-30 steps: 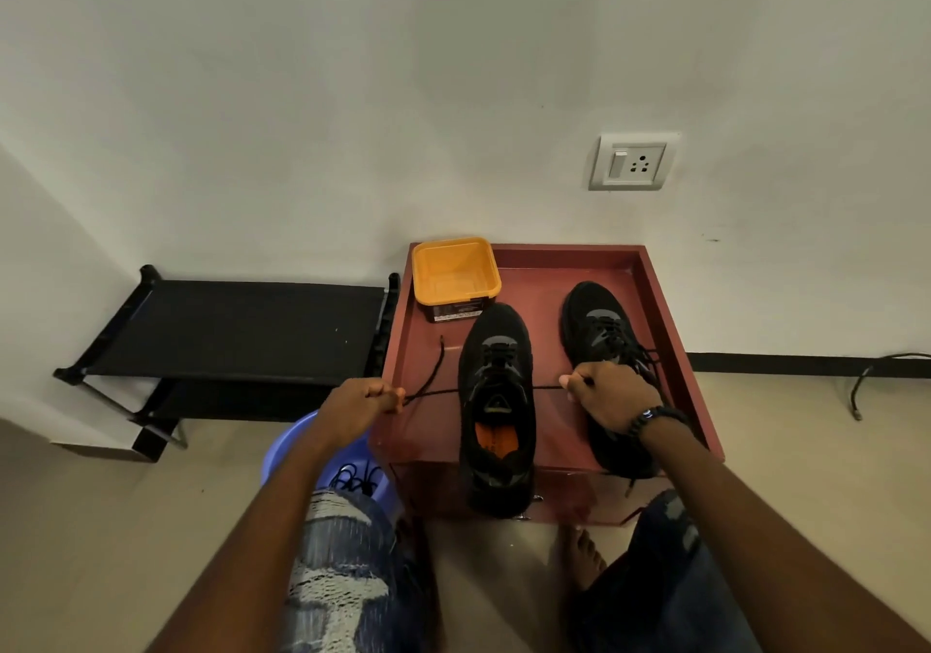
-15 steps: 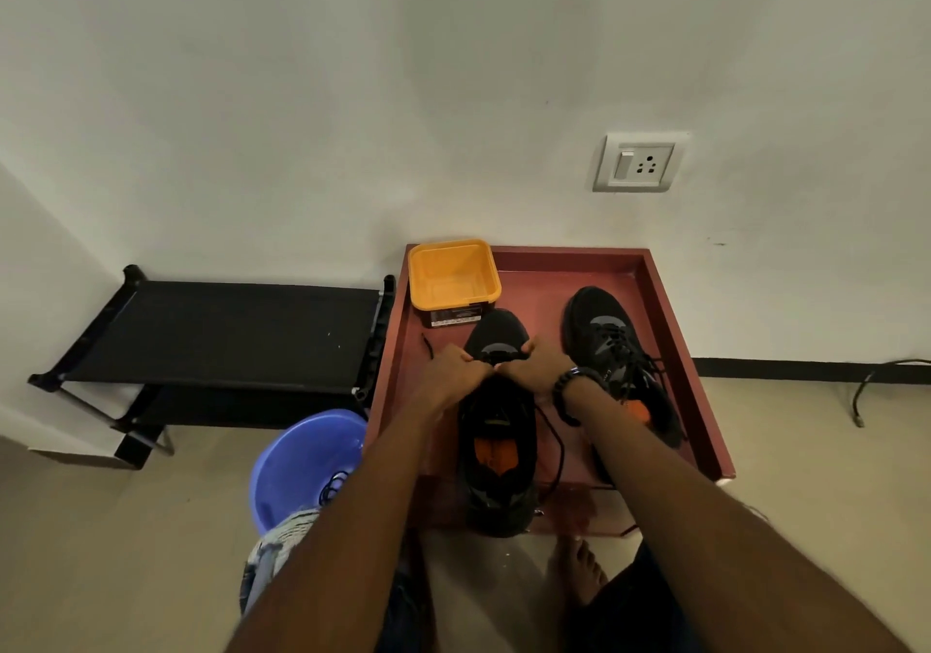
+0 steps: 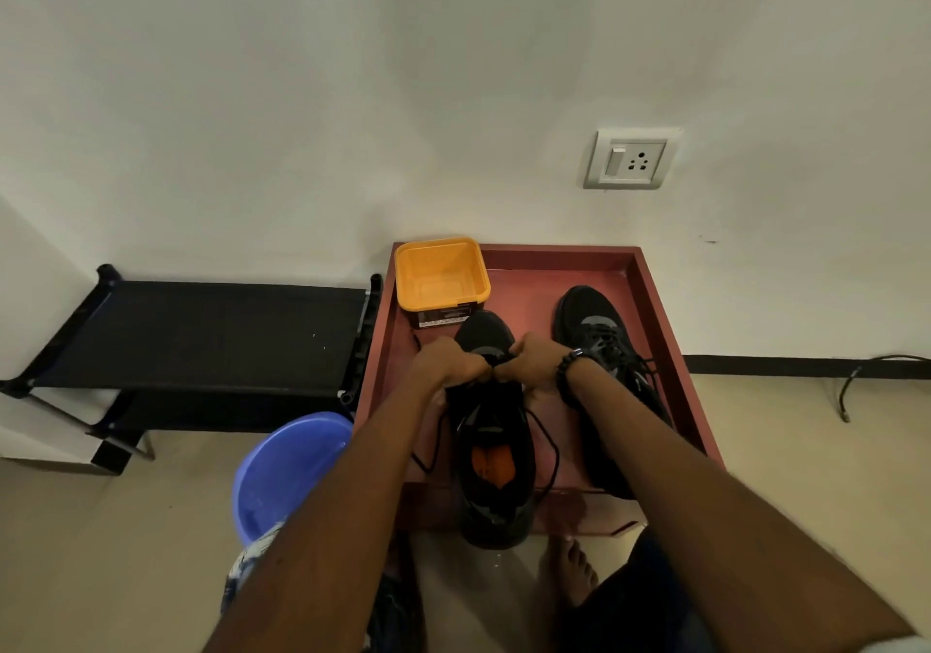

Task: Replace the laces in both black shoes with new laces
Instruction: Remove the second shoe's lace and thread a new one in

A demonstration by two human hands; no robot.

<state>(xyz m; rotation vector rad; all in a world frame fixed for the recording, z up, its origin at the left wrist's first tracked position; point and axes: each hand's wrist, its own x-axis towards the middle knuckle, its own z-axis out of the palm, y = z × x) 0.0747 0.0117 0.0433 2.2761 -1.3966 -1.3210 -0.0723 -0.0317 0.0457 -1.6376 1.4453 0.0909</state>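
Shoes first: near black shoe (image 3: 496, 430) sits lengthwise on the red tray (image 3: 670, 330), heel hanging over the tray's front edge, orange insole showing thru the opening; second black shoe (image 3: 602, 350) lies just to its right, laced, partly covered by the right forearm. Head view only. Both arms reach fwd, nearly straight, converging over the near shoe's forefoot. Left hand (image 3: 446, 362) and right hand (image 3: 531, 357) sit knuckle to knuckle, almost touching, fingers curled inward, each pinching the black lace (image 3: 546, 443) at the lower eyelets by the toe; fingertips themselves hidden under the knuckles. Lace slack loops down both sides of the shoe, one loop on the tray to the right, another to the left near the tray's front edge. Dark bead bracelet (image 3: 569, 365) on the right wrist. Orange tub (image 3: 441, 272) stands at the tray's back-left corner, just behind the near shoe's toe; a dark label w/ white print on its front wall, too small to read. Blue basin (image 3: 282, 471) on the floor left of the tray, beside a black rack (image 3: 201, 330). Wall socket w/ switch (image 3: 629, 161) above, no readable marking. Bare foot (image 3: 572, 572) on the floor below the tray.
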